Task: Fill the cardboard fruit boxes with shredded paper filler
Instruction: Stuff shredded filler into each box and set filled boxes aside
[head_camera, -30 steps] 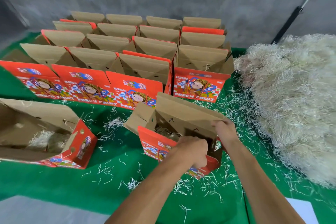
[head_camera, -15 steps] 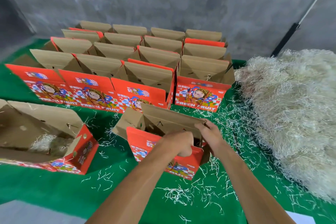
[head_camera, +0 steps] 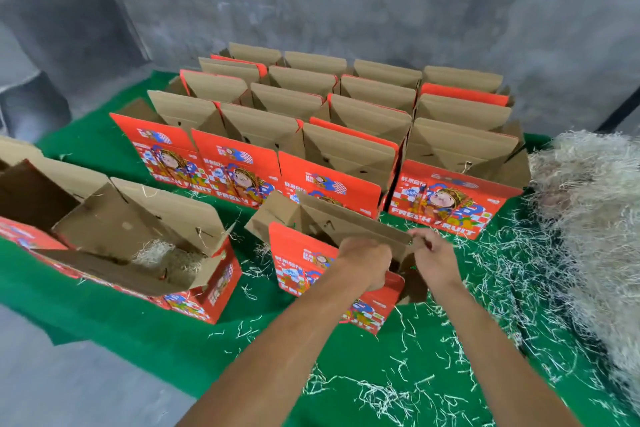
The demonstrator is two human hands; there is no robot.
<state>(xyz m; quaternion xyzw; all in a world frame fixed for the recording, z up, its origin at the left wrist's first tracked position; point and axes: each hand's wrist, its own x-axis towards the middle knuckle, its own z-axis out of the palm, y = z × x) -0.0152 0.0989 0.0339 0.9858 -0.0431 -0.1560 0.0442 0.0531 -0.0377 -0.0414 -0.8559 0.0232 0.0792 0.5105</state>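
A red printed fruit box [head_camera: 304, 263] stands open on the green cloth in front of me. My left hand [head_camera: 363, 262] is curled over its near front wall, fingers inside the opening. My right hand [head_camera: 433, 258] grips the right end of its tall brown back flap. The box's inside is mostly hidden by my hands. A big heap of pale shredded paper [head_camera: 588, 236] lies to the right. At the left, another open box [head_camera: 138, 246] lies tilted with some shredded paper inside.
Several rows of open red and brown boxes [head_camera: 346, 135] stand behind, up to a grey wall. Loose paper shreds litter the green cloth [head_camera: 346, 357] near me and toward the heap. The cloth's near edge meets grey floor at the lower left.
The box in my hands has shifted left and away from me, toward the front row. Both hands kept their hold. The view has tilted up, showing more wall.
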